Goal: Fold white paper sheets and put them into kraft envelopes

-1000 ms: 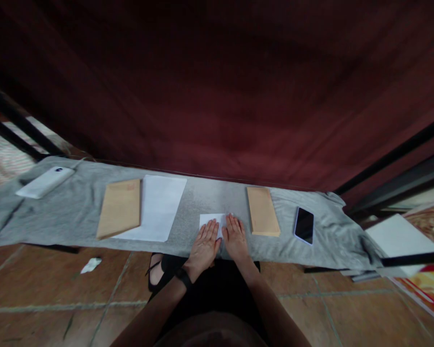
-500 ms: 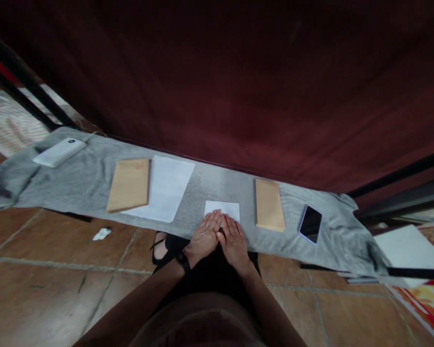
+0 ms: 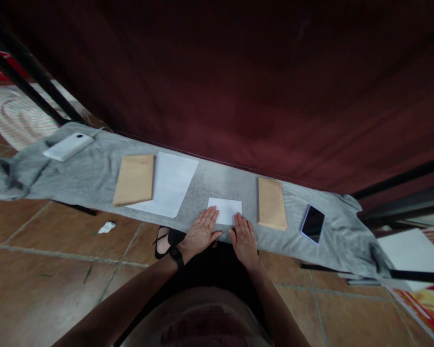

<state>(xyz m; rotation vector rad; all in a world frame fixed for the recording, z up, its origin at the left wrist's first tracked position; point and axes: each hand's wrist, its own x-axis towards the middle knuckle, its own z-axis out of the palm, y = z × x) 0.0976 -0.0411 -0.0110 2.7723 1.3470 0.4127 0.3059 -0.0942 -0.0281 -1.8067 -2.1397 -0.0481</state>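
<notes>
Paper, a small white rectangle, lies flat on the cloth-covered worktop, its long axis running left to right across the person's front. It sits just ahead of the fingers and between the two hands. The left hand overlaps its near left corner and the right hand rests at its near right corner, so neither is clearly nearer. On both, the fingers are straight, laid flat and close together, thumbs out toward each other with a gap between; nothing is gripped.

To the left lie larger white sheets, their left part covered by a stack of brown paper. To the right, apart from the right hand, is a narrower brown stack, then a dark-screened phone. A white device lies toward the far left end. Beyond the worktop hangs a dark red curtain; a white scrap lies on the tiled floor.
</notes>
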